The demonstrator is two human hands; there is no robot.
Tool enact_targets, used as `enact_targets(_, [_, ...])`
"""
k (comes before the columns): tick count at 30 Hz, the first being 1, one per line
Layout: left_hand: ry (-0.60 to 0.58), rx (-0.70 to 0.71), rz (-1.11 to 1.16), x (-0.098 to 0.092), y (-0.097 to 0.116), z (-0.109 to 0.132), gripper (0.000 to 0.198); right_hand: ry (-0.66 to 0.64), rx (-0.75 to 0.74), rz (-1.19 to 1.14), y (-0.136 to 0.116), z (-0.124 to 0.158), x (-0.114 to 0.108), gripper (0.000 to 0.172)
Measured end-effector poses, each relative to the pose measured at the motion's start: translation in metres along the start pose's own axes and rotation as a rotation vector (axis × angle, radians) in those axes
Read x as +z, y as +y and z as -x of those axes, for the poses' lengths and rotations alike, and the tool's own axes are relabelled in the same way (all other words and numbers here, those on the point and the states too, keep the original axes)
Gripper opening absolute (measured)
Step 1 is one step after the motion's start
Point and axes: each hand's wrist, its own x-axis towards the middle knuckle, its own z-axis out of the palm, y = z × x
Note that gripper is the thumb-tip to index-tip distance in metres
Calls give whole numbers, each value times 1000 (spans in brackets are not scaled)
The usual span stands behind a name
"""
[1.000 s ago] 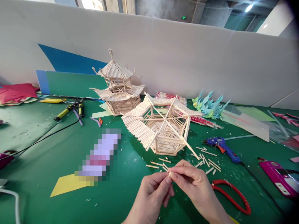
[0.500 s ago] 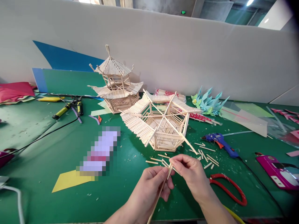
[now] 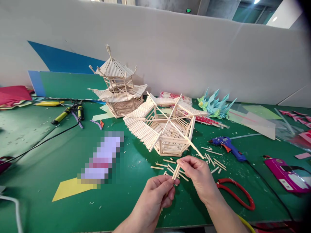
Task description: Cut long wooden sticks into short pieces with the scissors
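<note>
Between my hands are thin wooden sticks point(image 3: 176, 171), held side by side and tilted. My left hand point(image 3: 159, 195) pinches their lower end between thumb and fingers. At the upper end, my right hand point(image 3: 198, 176) grips the tips with thumb and forefinger. Just beyond stands a six-sided stick model point(image 3: 155, 129), with roof slats laid on some sides and bare spokes crossing its open top. Short cut stick pieces point(image 3: 156, 168) lie scattered around and behind my fingers. Red looped handles point(image 3: 243, 191) of a hand tool rest by my right wrist, which hides the tool's head.
A finished-looking stick pagoda point(image 3: 116, 84) stands behind, left. On the right lie a blue glue gun point(image 3: 228, 147) with its cord and a magenta device point(image 3: 286, 174). Yellow-handled pliers point(image 3: 63, 116), yellow paper point(image 3: 68, 189) and a blurred-out object point(image 3: 103, 158) are left. Blue-green folded paper point(image 3: 216, 103) sits behind.
The long stick that stretched toward the front edge below my left hand no longer shows there. My left hand has shifted slightly lower, exposing more of the paired sticks. The view has moved slightly.
</note>
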Motion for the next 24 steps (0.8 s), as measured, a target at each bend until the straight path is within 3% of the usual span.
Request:
enact_targets(17, [57,60,-100,-3,-3,-3,30,-37,-20,58,2,-1,1,24])
enact_targets(24, [164,133,-198,-16,4,4,32,-14,-87,261,2,-4,-20,27])
